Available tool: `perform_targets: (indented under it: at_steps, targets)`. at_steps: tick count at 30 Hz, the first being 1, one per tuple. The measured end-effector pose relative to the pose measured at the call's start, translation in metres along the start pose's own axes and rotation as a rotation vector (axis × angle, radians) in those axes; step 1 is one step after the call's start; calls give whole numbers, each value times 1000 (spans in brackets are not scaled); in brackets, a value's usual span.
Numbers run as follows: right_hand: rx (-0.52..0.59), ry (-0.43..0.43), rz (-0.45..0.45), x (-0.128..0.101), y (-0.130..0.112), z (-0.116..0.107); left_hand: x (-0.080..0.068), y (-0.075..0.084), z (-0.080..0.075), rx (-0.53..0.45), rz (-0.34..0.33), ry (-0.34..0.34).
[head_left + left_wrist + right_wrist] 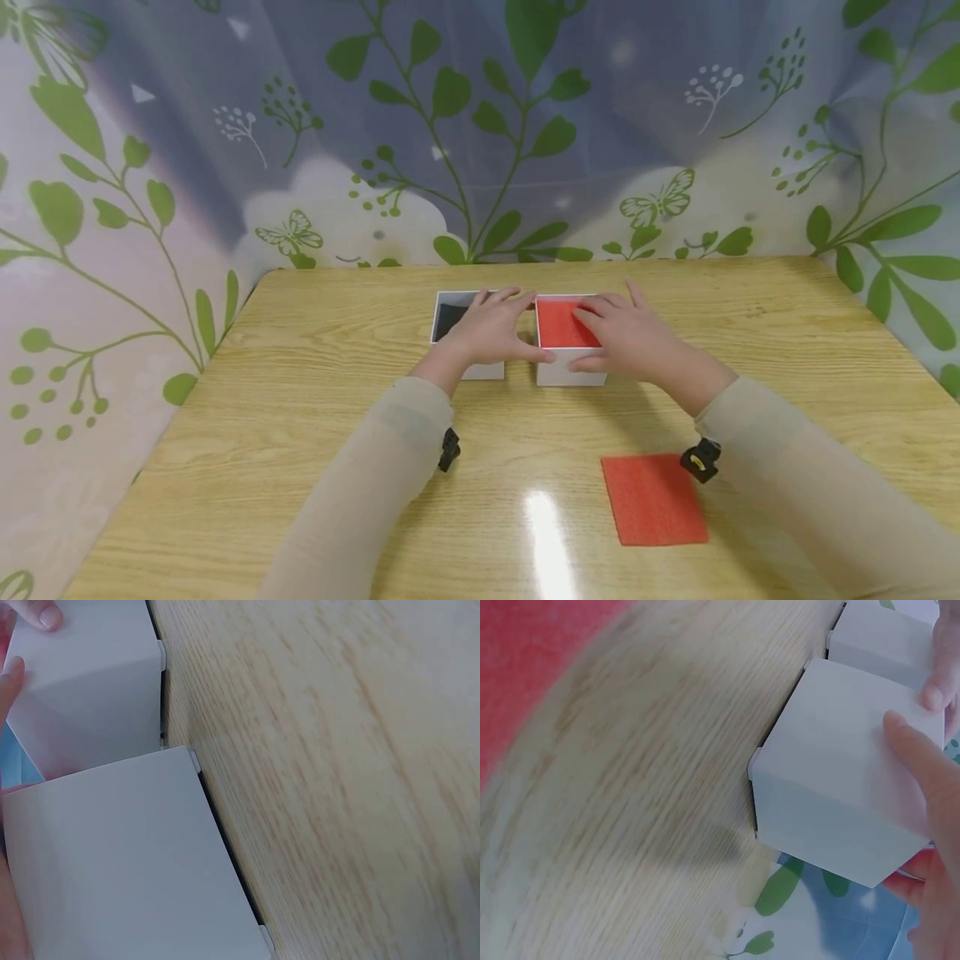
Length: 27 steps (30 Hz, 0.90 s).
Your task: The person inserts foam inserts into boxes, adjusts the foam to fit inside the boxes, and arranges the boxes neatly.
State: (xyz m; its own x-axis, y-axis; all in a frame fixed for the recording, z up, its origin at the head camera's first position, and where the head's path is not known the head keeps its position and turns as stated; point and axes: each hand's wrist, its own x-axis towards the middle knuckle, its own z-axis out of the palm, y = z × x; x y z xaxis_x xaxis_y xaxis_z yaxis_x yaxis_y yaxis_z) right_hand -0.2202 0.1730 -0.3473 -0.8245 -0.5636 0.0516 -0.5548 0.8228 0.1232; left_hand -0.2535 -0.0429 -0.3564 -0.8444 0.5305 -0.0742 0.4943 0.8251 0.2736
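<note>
Two small white square boxes stand side by side on the table. Dark material lies inside the left box (482,369); red cloth (561,321) lies in the right box (570,371). My left hand (491,329) reaches across the left box, its thumb touching the front left corner of the right box and its fingers near that box's back left corner. Over the right side of the right box, my right hand (630,333) has its fingers spread on the red cloth. Its thumb (911,746) rests against the box's front wall. The right wall is partly hidden in the head view.
A separate red cloth square (654,500) lies flat on the wooden table (262,467), nearer to me and below the right forearm. A leaf-patterned curtain (480,150) hangs behind the table's back edge. Wrist cameras (701,460) are strapped to both sleeves.
</note>
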Motion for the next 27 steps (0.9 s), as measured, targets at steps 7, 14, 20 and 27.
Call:
perform_targets:
  at_steps: [7,14,20,27]
  targets:
    - [-57,28,34,-5,2,0,0,0,-1,-1,0,-4]
    - [-89,5,7,-11,2,0,0,-1,1,-7,0,-7]
    - [-46,72,-35,-19,0,-4,0,-1,0,-12,1,-3]
    - [-26,96,-52,-22,-2,-4,0,-1,1,-13,3,-2]
